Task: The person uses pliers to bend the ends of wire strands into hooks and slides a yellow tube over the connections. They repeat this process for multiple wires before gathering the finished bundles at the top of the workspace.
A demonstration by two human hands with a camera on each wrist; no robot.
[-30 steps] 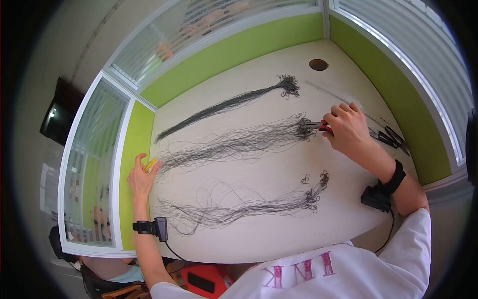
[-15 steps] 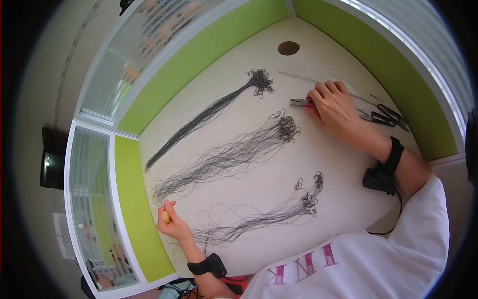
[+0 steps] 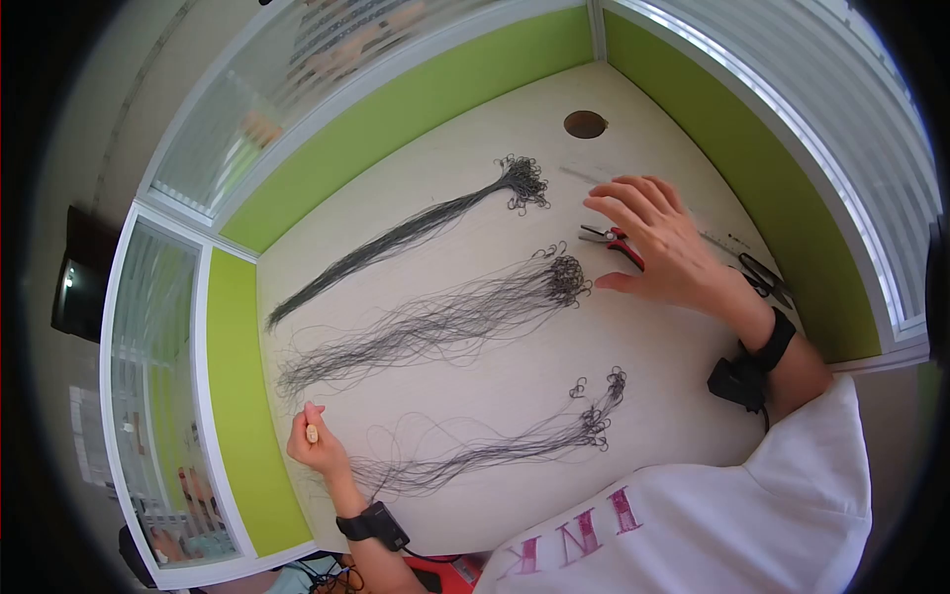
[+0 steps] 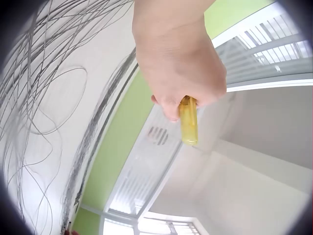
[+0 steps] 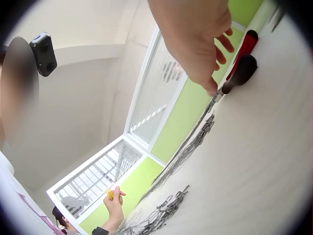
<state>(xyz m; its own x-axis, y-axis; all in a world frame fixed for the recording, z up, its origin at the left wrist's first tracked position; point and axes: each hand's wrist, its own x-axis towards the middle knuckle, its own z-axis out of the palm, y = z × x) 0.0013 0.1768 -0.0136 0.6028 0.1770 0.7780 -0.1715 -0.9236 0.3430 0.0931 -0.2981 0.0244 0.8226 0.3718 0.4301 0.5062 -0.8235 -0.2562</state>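
Three bundles of thin dark lines with fishing hooks at their right ends lie across the table in the head view: a tight bundle [image 3: 396, 238], a looser middle bundle [image 3: 426, 329], and a near bundle [image 3: 495, 453]. My right hand [image 3: 658, 243] has its fingers spread, holding nothing. Under and beside it, red-handled pliers [image 3: 625, 249] rest on the table, jaws pointing left. Curled fingers of my left hand [image 3: 319, 444] grip a yellow translucent handle [image 4: 189, 122] just below the left end of the middle bundle; the rest of that tool is hidden in the fist.
Black-handled scissors [image 3: 767, 275] and a clear ruler [image 3: 717, 238] lie at the right beyond the right hand. Green partitions [image 3: 416, 124] with white frames wall the table. A round hole [image 3: 585, 124] opens near the back corner.
The pliers moved from the middle bundle's hooks toward the back, and my right hand let them go and spread its fingers. My left hand, with the yellow handle, came nearer my body.
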